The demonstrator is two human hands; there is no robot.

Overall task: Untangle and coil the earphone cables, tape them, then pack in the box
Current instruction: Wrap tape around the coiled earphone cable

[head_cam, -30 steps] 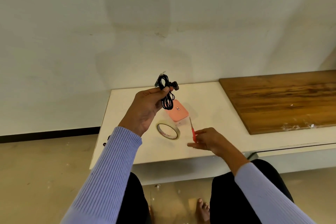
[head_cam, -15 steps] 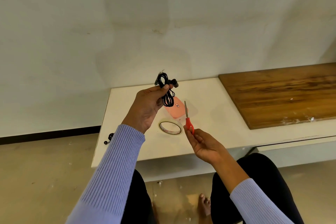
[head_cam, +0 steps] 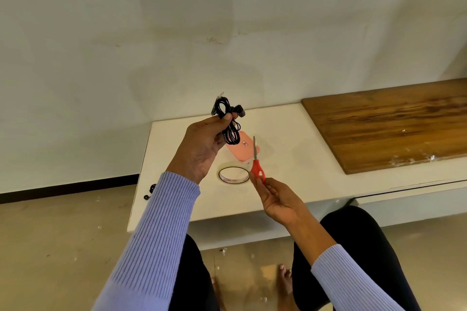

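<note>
While the left hand [head_cam: 202, 149] pinches the coiled black earphone cable [head_cam: 228, 121] up above the worktop [head_cam: 290, 171], fingers [head_cam: 227, 116] clamped on the bundle w/ thumb, the right hand [head_cam: 274, 197] grips red scissors [head_cam: 257, 161], blades up & seemingly together; tape roll [head_cam: 233, 175] lies flat below, pink box [head_cam: 242, 149] just behind it; best bet: keep coil pinched tight so loops don't spring, cut tape close to the wrap, blades clear of the cable.
</note>
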